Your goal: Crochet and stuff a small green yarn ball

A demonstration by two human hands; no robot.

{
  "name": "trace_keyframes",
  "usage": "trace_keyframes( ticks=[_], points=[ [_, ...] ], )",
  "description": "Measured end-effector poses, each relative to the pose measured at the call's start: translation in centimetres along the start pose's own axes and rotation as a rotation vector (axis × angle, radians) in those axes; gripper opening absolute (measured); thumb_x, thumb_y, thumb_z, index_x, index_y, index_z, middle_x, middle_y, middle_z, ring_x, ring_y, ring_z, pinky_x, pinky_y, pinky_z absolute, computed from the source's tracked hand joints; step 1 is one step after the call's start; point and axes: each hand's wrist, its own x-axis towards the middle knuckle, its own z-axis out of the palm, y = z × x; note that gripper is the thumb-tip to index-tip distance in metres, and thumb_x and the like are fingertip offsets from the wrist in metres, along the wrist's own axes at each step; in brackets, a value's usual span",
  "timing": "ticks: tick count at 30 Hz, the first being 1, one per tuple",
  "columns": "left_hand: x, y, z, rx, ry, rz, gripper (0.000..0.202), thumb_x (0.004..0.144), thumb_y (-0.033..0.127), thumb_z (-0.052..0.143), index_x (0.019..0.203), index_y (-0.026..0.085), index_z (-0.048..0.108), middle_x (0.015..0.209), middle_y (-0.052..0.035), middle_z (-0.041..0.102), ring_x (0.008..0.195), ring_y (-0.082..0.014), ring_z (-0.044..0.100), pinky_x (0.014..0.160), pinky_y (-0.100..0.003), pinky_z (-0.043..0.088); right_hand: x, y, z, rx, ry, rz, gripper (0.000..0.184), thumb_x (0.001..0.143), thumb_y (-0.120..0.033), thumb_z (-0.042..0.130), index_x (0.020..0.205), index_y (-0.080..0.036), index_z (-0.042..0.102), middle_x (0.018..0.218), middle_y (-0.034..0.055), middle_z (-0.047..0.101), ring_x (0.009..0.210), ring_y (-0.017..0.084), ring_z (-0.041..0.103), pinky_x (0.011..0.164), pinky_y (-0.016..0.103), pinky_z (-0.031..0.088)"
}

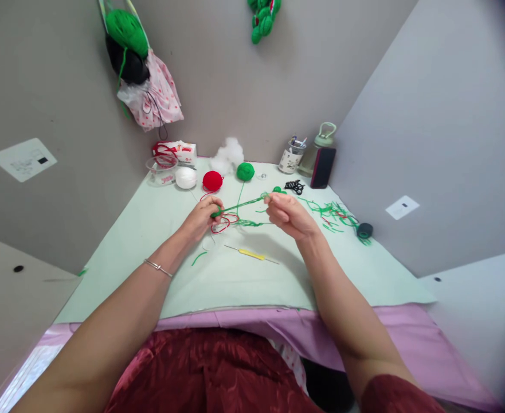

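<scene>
My left hand [203, 217] is closed in a pinch on one end of a green yarn strand [239, 205]. My right hand [287, 215] pinches the other end, so the strand is stretched taut between them above the pale green mat [235, 275]. Loose red yarn [224, 223] lies under my left hand. A yellow-handled crochet hook [252, 254] rests on the mat just in front of my hands. Behind them sit a green yarn ball [245, 171], a red yarn ball [212, 180] and a white yarn ball [186, 178].
Green yarn scraps [333, 215] and a small dark roll [364, 230] lie to the right. At the back stand a clear bowl [161, 169], white stuffing [228, 154], a pen cup [292, 156], a bottle [316, 150] and a phone [323, 167]. A bag [149, 97] hangs on the wall.
</scene>
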Motion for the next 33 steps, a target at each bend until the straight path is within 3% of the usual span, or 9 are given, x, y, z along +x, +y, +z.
trace_keyframes(
  ticks=[7, 14, 21, 33],
  points=[
    [0.8, 0.6, -1.7, -0.038, 0.120, 0.035, 0.020, 0.101, 0.032, 0.065, 0.106, 0.013, 0.066, 0.087, -0.0001, 0.065, 0.062, -0.0086, 0.058, 0.053, -0.021, 0.051, 1.0, -0.6, -2.7, 0.198, 0.309, -0.203, 0.017, 0.092, -0.039, 0.068, 0.087, -0.024, 0.063, 0.047, -0.0130, 0.021, 0.045, 0.010, 0.010, 0.038, 0.019, 0.016],
    [1.0, 0.5, -2.0, -0.051, 0.129, 0.003, 0.024, 0.100, 0.033, 0.066, 0.114, 0.013, 0.066, 0.100, -0.0044, 0.069, 0.076, -0.0133, 0.066, 0.064, -0.028, 0.059, 1.4, -0.6, -4.1, 0.343, 0.471, -0.260, 0.015, 0.101, -0.023, 0.056, 0.090, -0.021, 0.065, 0.046, -0.0123, 0.025, 0.041, 0.008, 0.016, 0.036, 0.014, 0.023],
    [1.1, 0.5, -2.1, -0.060, 0.138, -0.019, 0.031, 0.100, 0.035, 0.066, 0.123, 0.015, 0.066, 0.116, -0.0087, 0.070, 0.094, -0.0195, 0.070, 0.080, -0.037, 0.062, 1.2, -0.6, -6.3, 0.429, 0.579, -0.313, 0.010, 0.101, -0.024, 0.062, 0.091, -0.023, 0.064, 0.047, -0.0132, 0.026, 0.038, 0.006, 0.021, 0.035, 0.013, 0.024],
    [1.1, 0.3, -2.0, -0.059, 0.147, -0.019, 0.030, 0.100, 0.035, 0.066, 0.121, 0.014, 0.066, 0.113, -0.0081, 0.070, 0.090, -0.0183, 0.070, 0.076, -0.035, 0.062, 0.9, -0.4, -9.2, 0.477, 0.719, -0.349, 0.011, 0.098, -0.027, 0.067, 0.088, -0.024, 0.062, 0.047, -0.0143, 0.029, 0.036, 0.003, 0.024, 0.035, 0.014, 0.022]
  ],
)
